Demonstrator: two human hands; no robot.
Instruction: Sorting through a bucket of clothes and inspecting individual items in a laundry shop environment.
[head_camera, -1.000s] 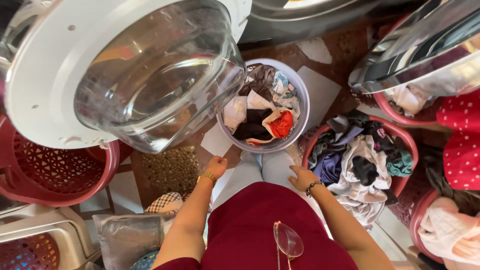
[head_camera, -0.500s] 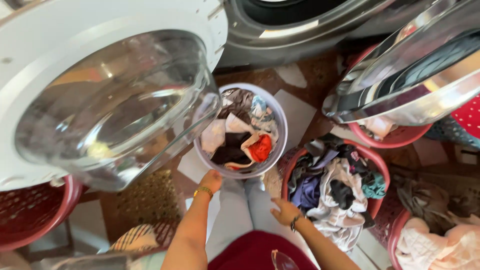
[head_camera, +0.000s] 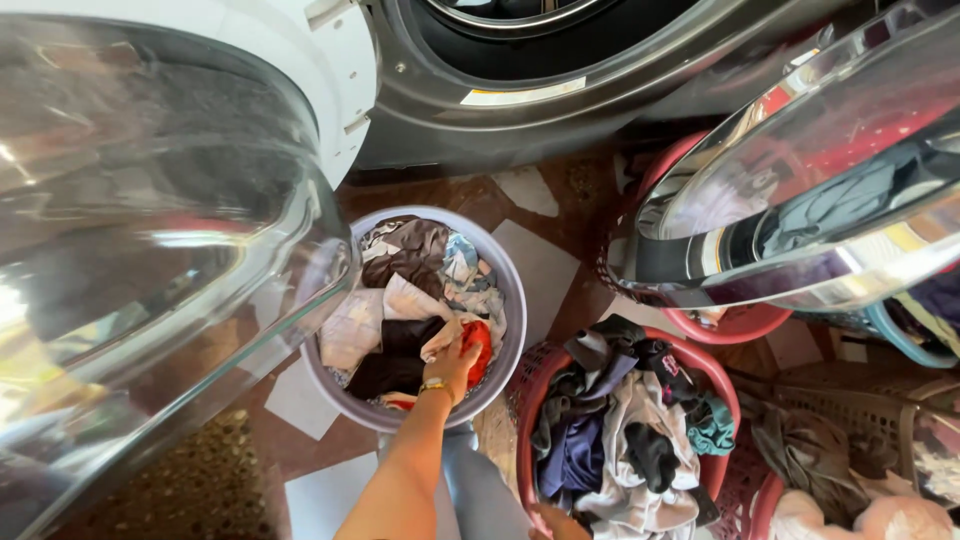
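Red garment (head_camera: 478, 343) in lilac basket (head_camera: 512, 300), left hand (head_camera: 455, 365) reaching down, fingers closed on it

A red basket (head_camera: 722, 372) heaped with mixed clothes (head_camera: 620, 440) sits right of the washer's open glass door (head_camera: 150, 280); a second open door (head_camera: 830, 210) hangs above that basket.

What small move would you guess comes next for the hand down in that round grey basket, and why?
Probably closing the fingers and lifting. The left hand rests on the orange-red cloth atop the clothes in the grey basket, and the washer drum gapes open just above. The right hand is barely visible at the red basket.
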